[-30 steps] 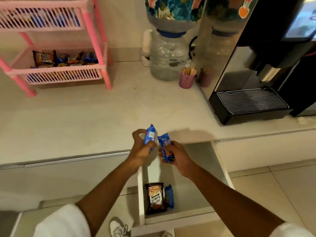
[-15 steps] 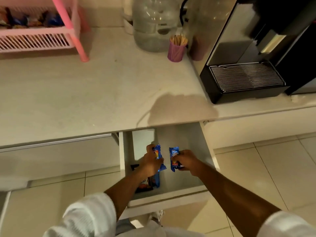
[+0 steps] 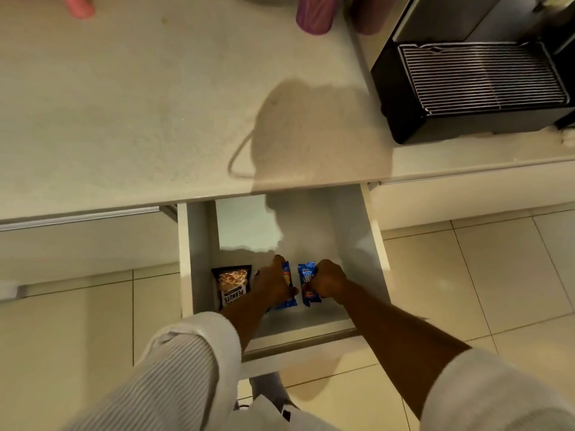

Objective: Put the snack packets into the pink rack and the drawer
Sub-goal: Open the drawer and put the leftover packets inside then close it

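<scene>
In the open drawer [image 3: 199, 259] under the counter [image 3: 124, 119], going from left to right, a dark peanut packet [image 3: 232, 286] lies flat near the left wall. Just right of it my left hand [image 3: 273, 286] is closed around a blue snack packet [image 3: 287, 275], held upright low in the drawer, and a bit of blue wrapper shows beneath my wrist; I cannot tell whether that is the same packet or another one lying there. Beside it, close but apart, my right hand [image 3: 326, 283] grips a second blue packet [image 3: 307, 283], fingers curled round its right edge. Both packets are inside the drawer, near its front. Up on the counter, only a pink rack foot [image 3: 79, 7] shows at the far left, then a purple cup [image 3: 314, 14], then the black drip tray [image 3: 479, 79] of a machine on the right.
</scene>
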